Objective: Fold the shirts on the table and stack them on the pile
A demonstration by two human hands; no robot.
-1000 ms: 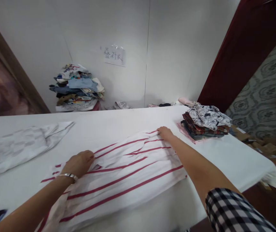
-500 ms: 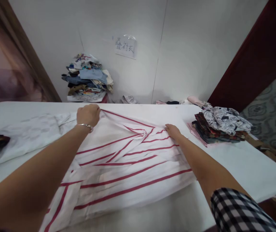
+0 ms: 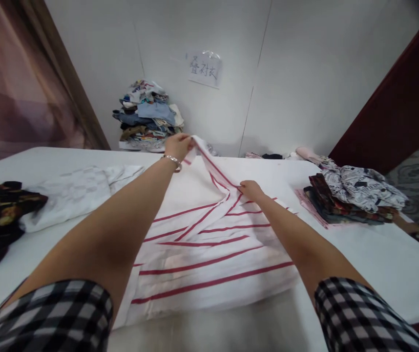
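Nearest, below both hands, the red-striped white shirt (image 3: 209, 271) spreads toward the table's (image 3: 356, 264) front edge. The right hand (image 3: 251, 189) pinches its upper part; farther out, the left hand (image 3: 178, 144) grips a raised end. Probably a part is being straightened or folded; next likely calls for laying it flat. Sideways room stretches rightward of the right hand, below a clothes stack (image 3: 363, 188)

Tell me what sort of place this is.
Likely an indoor clothes-handling workspace: a white table with a striped garment on it, a clothes stack on the right, and a tall clothes pile behind it.
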